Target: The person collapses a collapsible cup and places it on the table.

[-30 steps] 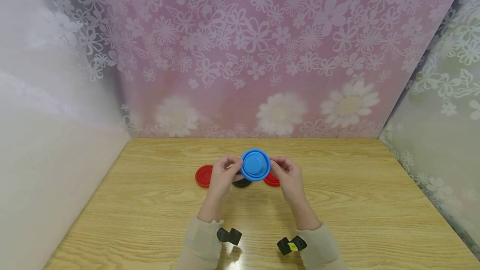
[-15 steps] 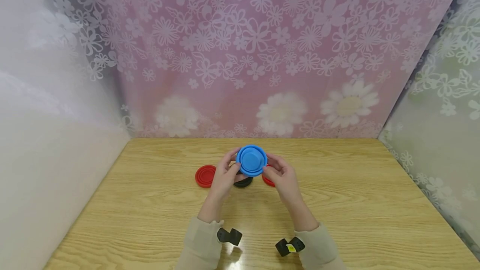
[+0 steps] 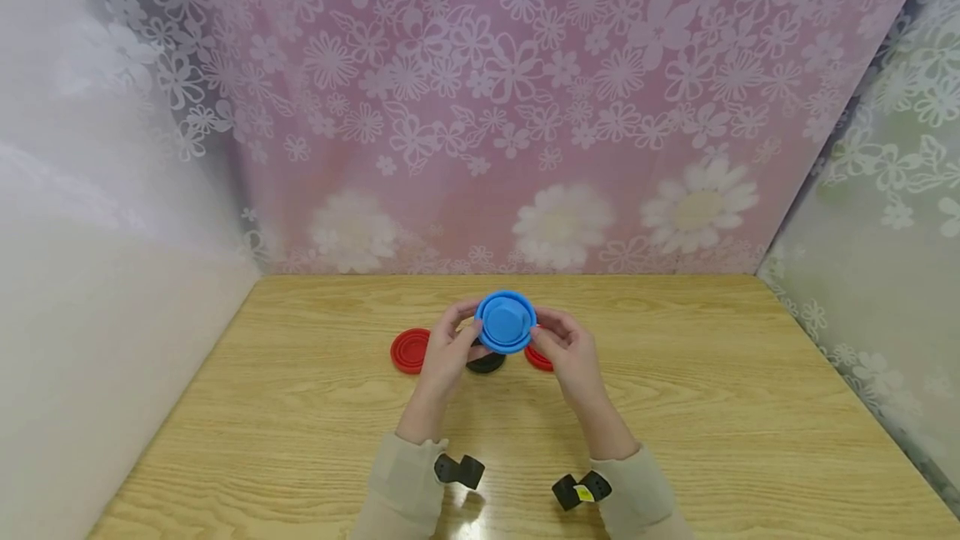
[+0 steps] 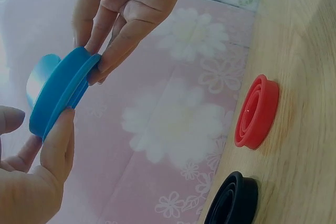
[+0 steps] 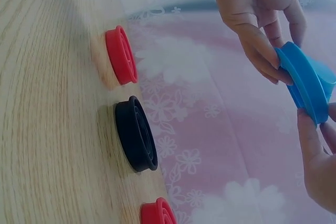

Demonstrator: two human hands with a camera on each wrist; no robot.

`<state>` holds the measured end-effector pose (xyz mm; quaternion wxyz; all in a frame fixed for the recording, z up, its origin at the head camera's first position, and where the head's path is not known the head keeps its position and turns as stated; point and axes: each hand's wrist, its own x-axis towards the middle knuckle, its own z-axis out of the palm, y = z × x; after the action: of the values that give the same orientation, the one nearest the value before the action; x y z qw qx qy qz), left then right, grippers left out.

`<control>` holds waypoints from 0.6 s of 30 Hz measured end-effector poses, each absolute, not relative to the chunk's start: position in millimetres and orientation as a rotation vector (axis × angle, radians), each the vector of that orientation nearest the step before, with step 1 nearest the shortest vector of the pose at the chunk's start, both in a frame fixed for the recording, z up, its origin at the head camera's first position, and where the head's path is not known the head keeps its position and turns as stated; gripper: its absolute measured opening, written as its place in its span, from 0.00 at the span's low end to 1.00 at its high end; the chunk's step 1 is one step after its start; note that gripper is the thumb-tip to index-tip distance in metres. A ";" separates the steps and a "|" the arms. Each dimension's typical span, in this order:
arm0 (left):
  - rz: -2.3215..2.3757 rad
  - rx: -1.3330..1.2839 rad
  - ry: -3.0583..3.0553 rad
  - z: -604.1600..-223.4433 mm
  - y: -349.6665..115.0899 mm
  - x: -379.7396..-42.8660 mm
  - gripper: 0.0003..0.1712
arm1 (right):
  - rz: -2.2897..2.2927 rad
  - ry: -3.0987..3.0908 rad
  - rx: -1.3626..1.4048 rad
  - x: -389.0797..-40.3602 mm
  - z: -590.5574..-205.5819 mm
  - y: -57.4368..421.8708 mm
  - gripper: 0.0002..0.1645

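Observation:
A blue collapsible silicone cup (image 3: 506, 322) is held up above the table, its ringed inside facing the head camera. My left hand (image 3: 449, 350) pinches its left rim between thumb and fingers. On the opposite rim, my right hand (image 3: 567, 348) does the same. Side-on in the left wrist view, the blue cup (image 4: 60, 93) has its centre part bulging out beyond the rim. Below the hands lie a black collapsed cup (image 3: 486, 362), partly hidden by the blue one, and a red collapsed cup (image 3: 540, 358), partly behind my right hand.
Another red collapsed cup (image 3: 410, 351) lies left of my left hand. All three rest in a row on the wooden table (image 3: 675, 407). Flowered pink cloth (image 3: 480, 148) hangs along the table's back edge, with pale sheets at both sides.
Both hands have shifted the blue cup slightly up and to the left, and its inside faces the head camera more. In the last half second it has barely moved.

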<state>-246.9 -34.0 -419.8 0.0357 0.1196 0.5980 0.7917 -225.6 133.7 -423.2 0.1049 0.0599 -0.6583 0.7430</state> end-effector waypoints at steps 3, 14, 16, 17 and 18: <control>2.434 0.349 1.826 -420.2 -34.3 -247.9 0.15 | 2.181 -1.919 0.195 -225.9 -423.7 134.9 0.17; 2.381 0.379 1.902 -421.1 -33.6 -246.7 0.07 | 2.170 -1.860 0.252 -225.3 -424.4 135.3 0.15; 2.376 0.394 1.910 -421.2 -33.6 -246.5 0.07 | 2.180 -1.859 0.238 -224.9 -423.8 135.1 0.15; 2.374 0.397 1.904 -421.3 -33.6 -246.6 0.07 | 2.188 -1.859 0.222 -224.8 -423.6 134.9 0.15; 2.369 0.405 1.897 -421.1 -33.6 -246.6 0.06 | 2.191 -1.864 0.206 -224.8 -423.2 134.7 0.15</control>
<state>-246.6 -33.6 -421.1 0.0399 0.1321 0.6192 0.7730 -224.8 134.7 -423.2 0.1286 0.0708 -0.6410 0.7534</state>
